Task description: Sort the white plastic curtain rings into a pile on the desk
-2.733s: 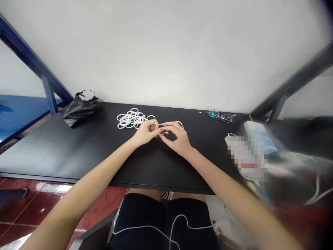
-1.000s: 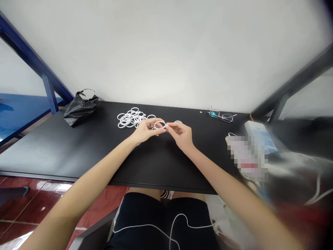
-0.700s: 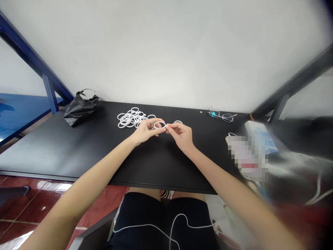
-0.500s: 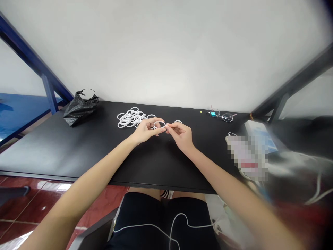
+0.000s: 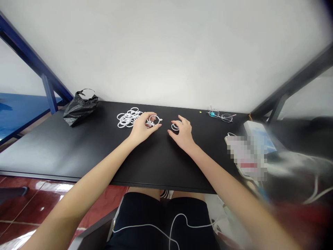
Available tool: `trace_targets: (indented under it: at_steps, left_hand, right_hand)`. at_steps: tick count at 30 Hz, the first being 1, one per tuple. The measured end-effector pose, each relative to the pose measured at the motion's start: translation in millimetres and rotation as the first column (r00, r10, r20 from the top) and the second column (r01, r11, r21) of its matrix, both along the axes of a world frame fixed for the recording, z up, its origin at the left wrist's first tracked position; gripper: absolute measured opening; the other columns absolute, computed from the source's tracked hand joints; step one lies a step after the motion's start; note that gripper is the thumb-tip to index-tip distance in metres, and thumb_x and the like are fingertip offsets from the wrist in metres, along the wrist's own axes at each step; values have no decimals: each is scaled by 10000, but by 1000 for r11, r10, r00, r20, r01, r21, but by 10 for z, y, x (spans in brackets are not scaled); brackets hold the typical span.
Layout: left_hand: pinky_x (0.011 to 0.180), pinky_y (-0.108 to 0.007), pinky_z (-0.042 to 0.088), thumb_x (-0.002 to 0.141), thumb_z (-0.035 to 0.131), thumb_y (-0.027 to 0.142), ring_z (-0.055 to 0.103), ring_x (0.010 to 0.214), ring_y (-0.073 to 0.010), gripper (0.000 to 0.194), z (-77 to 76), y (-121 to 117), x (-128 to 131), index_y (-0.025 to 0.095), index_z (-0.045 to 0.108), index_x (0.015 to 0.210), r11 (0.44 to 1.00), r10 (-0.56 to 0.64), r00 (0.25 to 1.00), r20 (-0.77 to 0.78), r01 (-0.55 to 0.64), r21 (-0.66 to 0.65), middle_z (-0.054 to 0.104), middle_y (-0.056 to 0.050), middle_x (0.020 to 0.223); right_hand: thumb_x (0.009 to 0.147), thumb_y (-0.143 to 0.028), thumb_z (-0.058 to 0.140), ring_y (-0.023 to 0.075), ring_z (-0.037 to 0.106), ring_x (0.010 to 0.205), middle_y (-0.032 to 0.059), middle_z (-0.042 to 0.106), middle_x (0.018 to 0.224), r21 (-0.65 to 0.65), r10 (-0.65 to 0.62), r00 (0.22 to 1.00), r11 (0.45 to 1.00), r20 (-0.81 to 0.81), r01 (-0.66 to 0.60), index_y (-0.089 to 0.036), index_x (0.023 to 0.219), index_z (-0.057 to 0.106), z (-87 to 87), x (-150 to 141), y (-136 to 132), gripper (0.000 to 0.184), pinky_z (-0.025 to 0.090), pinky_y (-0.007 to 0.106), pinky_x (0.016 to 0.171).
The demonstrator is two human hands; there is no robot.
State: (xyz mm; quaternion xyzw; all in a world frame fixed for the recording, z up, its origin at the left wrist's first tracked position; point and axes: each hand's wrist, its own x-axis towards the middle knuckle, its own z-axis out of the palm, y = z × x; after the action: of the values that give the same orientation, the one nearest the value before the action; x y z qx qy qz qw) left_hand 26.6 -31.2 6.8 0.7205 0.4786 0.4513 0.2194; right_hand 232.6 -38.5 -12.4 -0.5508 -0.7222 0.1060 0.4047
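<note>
The right hand [image 5: 182,134] hovers half open, its fingertips just beside two white rings [image 5: 175,127] on the black bench [image 5: 78,152]; the left hand [image 5: 142,127] curls shut, pinching another ring [image 5: 155,120]; a careless sweep of that hand could scatter the farther ring pile [image 5: 127,118].

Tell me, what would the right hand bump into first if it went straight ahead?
Probably the white ring on the black table, just in front of the right hand. The hand may be above it, though, because the height is hard to tell.
</note>
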Motion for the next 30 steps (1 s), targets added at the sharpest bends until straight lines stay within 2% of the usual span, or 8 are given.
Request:
trace_targets:
  at_steps: [2, 4, 7, 10, 17, 21, 25, 30]
  left_hand:
    - [882, -402, 473, 806, 686, 369, 583, 987, -240, 359, 4, 7, -31, 200, 600, 1110, 994, 37, 983, -179, -17, 112, 637, -70, 1012]
    - [999, -465, 379, 822, 674, 352, 572, 1010, -260, 316, 0, 11, -54, 205, 608, 1094, 983, 74, 941, -330, -13, 181, 654, -71, 1017]
    - [1040, -476, 313, 826, 668, 370, 563, 1018, -273, 322, -36, 24, -72, 218, 607, 1102, 980, 114, 897, -427, -31, 197, 656, -70, 1027]
    - [1042, -485, 298, 823, 659, 392, 549, 1042, -287, 328, -99, 46, -80, 222, 614, 1100, 984, 122, 869, -479, -42, 173, 638, -81, 1054]
    - [1057, -529, 275, 843, 616, 405, 495, 1140, -320, 339, -200, 70, -75, 202, 601, 1115, 997, 80, 841, -536, -56, 61, 606, -112, 1171]
    - [1059, -546, 272, 855, 594, 382, 483, 1153, -333, 388, -201, 65, -72, 189, 566, 1191, 996, 85, 840, -535, -66, 55, 595, -131, 1195]
    - [1072, -545, 260, 846, 610, 378, 478, 1169, -324, 382, -171, 41, -59, 211, 566, 1187, 997, 71, 851, -520, -47, 60, 590, -115, 1200]
    - [1094, -533, 250, 862, 605, 371, 489, 1164, -295, 351, -89, -51, 14, 219, 565, 1175, 996, 21, 883, -470, 21, 83, 586, -99, 1210]
  right_hand:
    - [725, -265, 753, 388, 430, 1304, 155, 516, 1379, -67, -24, 997, 997, 78, 29, -204, 1019, 689, -42, 25, 25, 307, 353, 610, 1046]
    - [759, -269, 722, 365, 495, 1237, 152, 550, 1332, -128, 9, 994, 992, 113, 6, -200, 1012, 691, -67, 41, 41, 264, 409, 573, 1003]
    - [792, -209, 667, 308, 576, 1110, 117, 620, 1224, -132, 65, 991, 990, 116, -49, -215, 944, 706, -76, 52, 52, 156, 465, 502, 954]
    - [807, -153, 611, 277, 604, 1037, 91, 665, 1135, -77, 99, 991, 993, 93, -92, -231, 888, 714, -73, 54, 56, 151, 480, 473, 935]
    - [778, -129, 612, 251, 619, 910, 47, 728, 947, -46, 108, 993, 993, 52, -105, -234, 871, 705, -46, 42, 45, 169, 508, 419, 840]
    - [741, -113, 640, 242, 639, 890, 26, 735, 856, -54, 133, 991, 990, -28, -134, -243, 829, 701, -40, 33, 40, 168, 526, 405, 815]
    - [731, -107, 655, 225, 667, 875, 23, 729, 833, -49, 145, 983, 987, -114, -152, -235, 828, 704, -33, 16, 31, 168, 538, 401, 835]
    - [777, -142, 654, 242, 650, 990, 35, 728, 832, 85, 162, 971, 985, -173, -149, -250, 837, 709, 11, -20, 5, 136, 533, 402, 883]
